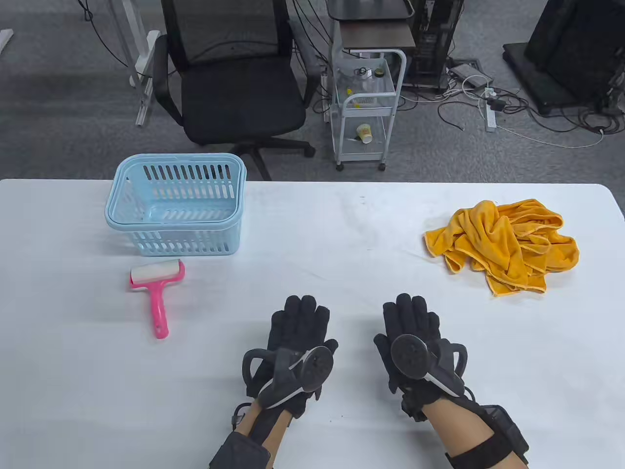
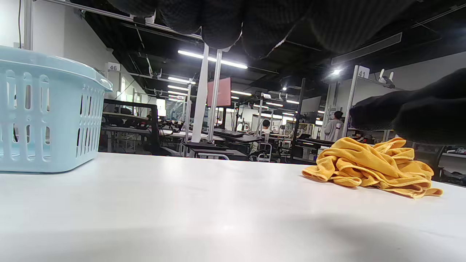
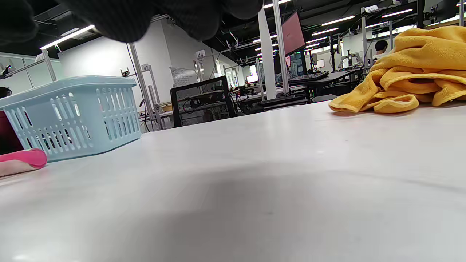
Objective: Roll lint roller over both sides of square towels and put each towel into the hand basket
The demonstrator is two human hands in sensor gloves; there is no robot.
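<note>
Nothing has been picked up yet, so the step in hand looks like a first reach. It would go best with the right hand [image 1: 415, 337] crossing to the heap of yellow towels [image 1: 503, 244] at the far right and pinching 1 free edge, so a single towel peels off and can be spread flat mid-table. The left hand [image 1: 298, 342] is closer to the lint roller [image 1: 156, 288], near left.

The hand basket [image 1: 176, 205], pale blue with slotted walls, stands far left, empty, just behind the roller. The towels lie crumpled and tangled; their count is unclear. The roller is pink-handled with a white sleeve. Both hands rest flat, fingers straight, holding nothing.
</note>
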